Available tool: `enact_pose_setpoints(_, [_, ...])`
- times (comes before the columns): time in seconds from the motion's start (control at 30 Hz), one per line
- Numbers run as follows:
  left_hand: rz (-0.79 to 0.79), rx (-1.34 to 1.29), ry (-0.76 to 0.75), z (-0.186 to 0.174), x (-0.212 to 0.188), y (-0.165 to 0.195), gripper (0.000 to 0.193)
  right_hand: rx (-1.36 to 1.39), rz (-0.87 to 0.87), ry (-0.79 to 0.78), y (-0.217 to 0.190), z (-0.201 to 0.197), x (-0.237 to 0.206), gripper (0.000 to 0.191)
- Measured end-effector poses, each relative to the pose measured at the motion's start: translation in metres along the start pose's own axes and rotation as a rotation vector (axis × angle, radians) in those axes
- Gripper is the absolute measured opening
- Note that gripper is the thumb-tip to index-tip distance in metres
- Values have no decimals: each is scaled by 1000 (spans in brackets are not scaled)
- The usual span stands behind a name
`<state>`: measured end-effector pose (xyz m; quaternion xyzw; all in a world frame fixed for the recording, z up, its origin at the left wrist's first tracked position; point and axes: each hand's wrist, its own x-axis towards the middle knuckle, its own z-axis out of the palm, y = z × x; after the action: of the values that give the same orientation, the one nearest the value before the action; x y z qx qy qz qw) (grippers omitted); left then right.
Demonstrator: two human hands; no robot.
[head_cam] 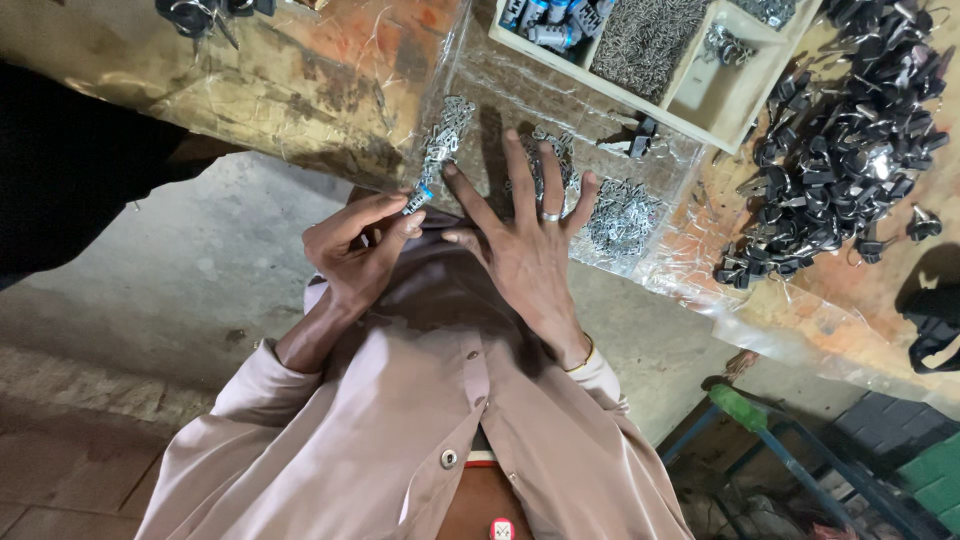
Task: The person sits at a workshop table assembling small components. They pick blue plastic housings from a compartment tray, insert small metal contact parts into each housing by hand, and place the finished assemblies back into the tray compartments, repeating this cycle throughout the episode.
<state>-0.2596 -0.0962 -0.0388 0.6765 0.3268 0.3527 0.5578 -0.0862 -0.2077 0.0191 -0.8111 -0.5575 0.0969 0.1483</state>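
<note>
My left hand pinches a small silver metal piece with a blue tip between thumb and fingers, at the table's near edge. My right hand, with a ring on one finger, lies flat with its fingers spread on a clear plastic sheet. Under and around those fingers lie piles of small silver metal parts. Another strip of the same parts sits just above my left hand's fingertips.
A wooden compartment tray at the back holds thin pins, blue-tipped cylinders and small parts. A heap of black-headed keys covers the table's right side. A blue metal frame with a green grip stands on the floor at lower right.
</note>
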Motion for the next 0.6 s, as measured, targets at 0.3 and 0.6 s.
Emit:
enact_pose_setpoints(0.3, [-66,-82,-96,20,1,3,24,103,-58,159,26,-2,-29,34])
enact_pose_setpoints(0.6, [-57,-96,-139,27,0,4,25,238,18,282,21,4,-24,22])
